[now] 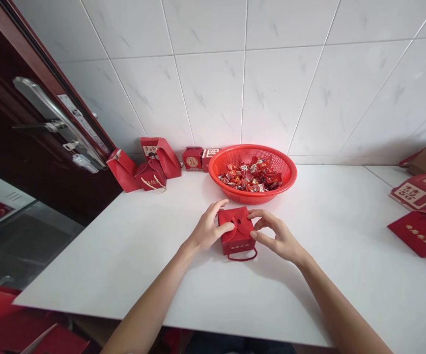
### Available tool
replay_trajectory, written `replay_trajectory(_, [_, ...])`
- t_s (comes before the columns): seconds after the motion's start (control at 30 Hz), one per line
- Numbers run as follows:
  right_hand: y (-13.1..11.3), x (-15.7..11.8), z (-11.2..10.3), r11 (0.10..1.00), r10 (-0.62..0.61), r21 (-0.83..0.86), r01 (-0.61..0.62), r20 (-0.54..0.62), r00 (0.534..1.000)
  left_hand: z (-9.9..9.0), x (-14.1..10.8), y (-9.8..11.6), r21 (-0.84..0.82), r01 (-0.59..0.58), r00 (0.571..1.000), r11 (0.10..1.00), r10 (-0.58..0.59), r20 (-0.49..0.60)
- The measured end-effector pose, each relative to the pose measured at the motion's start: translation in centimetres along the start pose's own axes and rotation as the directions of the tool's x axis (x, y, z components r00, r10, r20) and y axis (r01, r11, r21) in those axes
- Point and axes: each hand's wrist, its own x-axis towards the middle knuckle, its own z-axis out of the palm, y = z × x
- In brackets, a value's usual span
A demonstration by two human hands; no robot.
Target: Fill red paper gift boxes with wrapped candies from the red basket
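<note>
A small red gift box (238,241) with gold characters on its front stands upright on the white table, its top flaps folded in and overlapping around a small dark opening. From its front hangs a dark red cord handle (242,258). My left hand (210,226) grips the box's left side, thumb pressing on the top flap and fingers at the back left corner. At the right edge, my right hand (277,238) has thumb and bent forefinger on the box's side and top corner. Just behind stands a red plastic basket (251,197) of wrapped candies (251,177).
Several red boxes (154,169) stand at the back left, two small boxes (193,160) beside the basket. More red boxes (419,231) lie at the right edge. A tiled wall (209,88) bounds the table (124,265) behind; a dark door (21,123) is left.
</note>
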Motion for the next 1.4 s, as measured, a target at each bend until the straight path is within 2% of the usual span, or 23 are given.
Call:
replay_trajectory(0.1, [0.0,0.0,0.0,1.000,0.001,-0.006,-0.001,-0.001,1.000,-0.8,-0.3,0.5,0.071,0.187,0.979,0.980,-0.192,0.062])
replay_trajectory(0.2, [-0.1,-0.1,0.0,1.000,0.001,-0.014,-0.001,-0.004,1.000,-1.2,-0.6,0.8,0.028,0.254,0.953,0.967,-0.255,0.161])
replay_trajectory(0.3, [-0.2,-0.1,0.0,1.000,-0.005,-0.020,0.005,-0.003,1.000,-1.2,-0.8,0.8,-0.065,0.177,0.968,0.982,-0.162,0.191])
replay_trajectory(0.43, [-0.3,-0.1,0.0,0.999,-0.024,-0.030,0.024,0.005,1.000,-0.7,-0.9,0.7,-0.076,0.024,0.995,0.997,-0.016,0.101])
replay_trajectory(0.8, [0.0,-0.2,0.0,0.996,-0.060,-0.065,0.061,0.004,0.998,-0.2,-0.6,0.0,-0.197,-0.184,0.980,0.963,0.194,0.035])
replay_trajectory(1.4, [-0.1,-0.2,-0.1,0.993,-0.075,-0.091,0.074,-0.003,0.997,-0.1,-0.7,0.1,-0.208,-0.222,0.973,0.953,0.231,0.025])
